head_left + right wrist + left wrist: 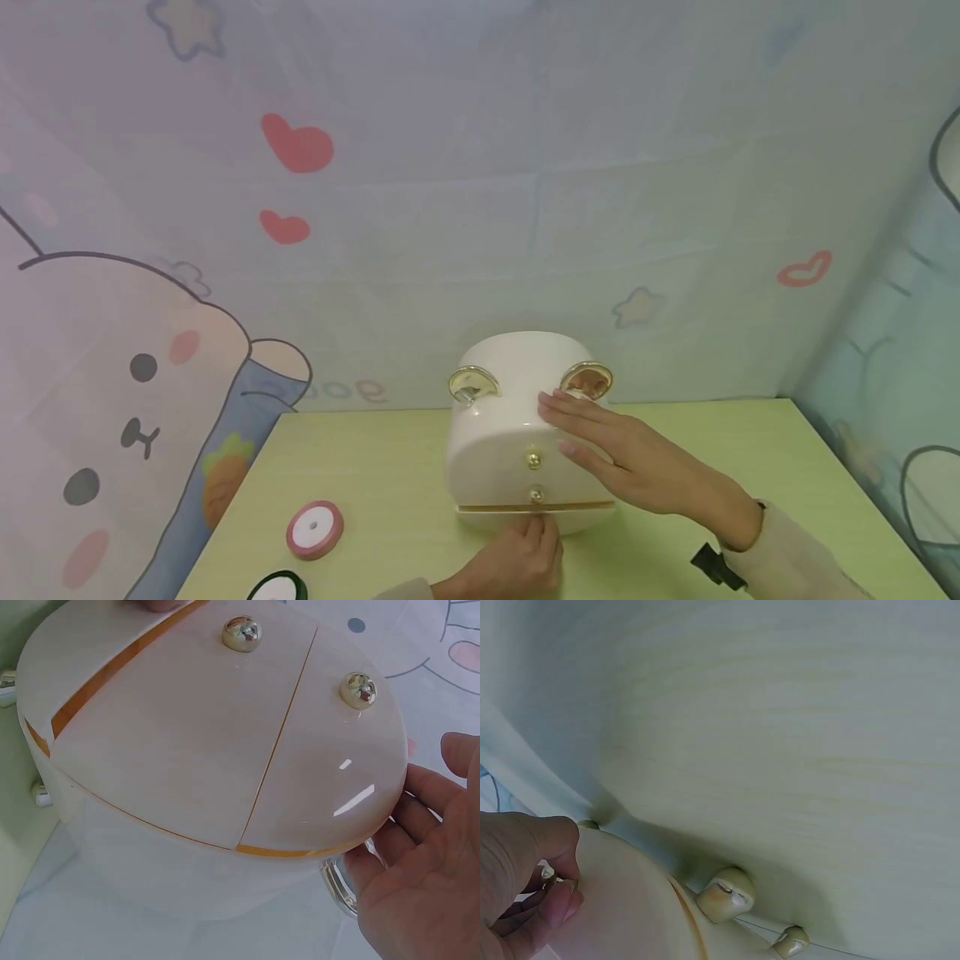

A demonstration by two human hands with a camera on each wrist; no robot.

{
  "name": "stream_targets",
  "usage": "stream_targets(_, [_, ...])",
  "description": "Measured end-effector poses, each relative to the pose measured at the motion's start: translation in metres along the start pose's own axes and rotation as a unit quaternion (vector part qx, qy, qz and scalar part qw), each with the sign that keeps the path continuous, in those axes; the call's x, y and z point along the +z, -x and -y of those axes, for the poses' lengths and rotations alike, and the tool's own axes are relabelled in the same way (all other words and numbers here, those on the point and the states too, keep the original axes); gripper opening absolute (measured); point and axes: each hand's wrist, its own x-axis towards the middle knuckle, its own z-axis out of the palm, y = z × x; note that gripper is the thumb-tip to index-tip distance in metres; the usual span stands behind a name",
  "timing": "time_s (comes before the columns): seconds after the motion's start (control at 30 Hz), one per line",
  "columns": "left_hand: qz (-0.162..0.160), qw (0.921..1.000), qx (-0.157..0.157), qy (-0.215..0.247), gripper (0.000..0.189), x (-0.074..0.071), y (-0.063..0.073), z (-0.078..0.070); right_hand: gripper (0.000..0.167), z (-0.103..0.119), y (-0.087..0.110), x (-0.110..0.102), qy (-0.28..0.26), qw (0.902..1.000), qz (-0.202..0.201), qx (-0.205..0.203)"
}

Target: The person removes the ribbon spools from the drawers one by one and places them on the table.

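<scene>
A glossy white jewelry box [517,358] with rounded sides and gold-rimmed ear-shaped handles [474,383] stands on the table. Two round gold knobs [534,460] show on its front. Its bottom drawer [588,521] sits slightly out, with an orange-gold gap [112,671] above it. My left hand [513,557] pinches a small gold knob [549,874] on that drawer between thumb and fingers; the head view hides this knob. My right hand [637,458] lies with straight fingers against the box's top right, beside the right handle [588,379].
Left of the box, a pink-rimmed ribbon spool [315,530] lies on the light green table [397,467]. Nearer the front edge is a dark green-rimmed spool [277,587], partly cut off. A printed cloth backdrop [450,208] hangs close behind the box.
</scene>
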Motion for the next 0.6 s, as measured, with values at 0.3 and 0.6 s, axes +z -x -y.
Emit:
stream_targets(0.3, [-0.044, 0.9952, -0.033, 0.081, 0.031, -0.005, 0.002, -0.019, 0.048, -0.001, 0.0, -0.002, -0.008, 1.0, -0.001, -0.004])
stream_targets(0.6, [-0.025, 0.9989, -0.027, 0.031, 0.031, -0.013, 0.002, -0.035, 0.049, -0.004, 0.0, -0.002, -0.008, 0.9999, -0.005, -0.009])
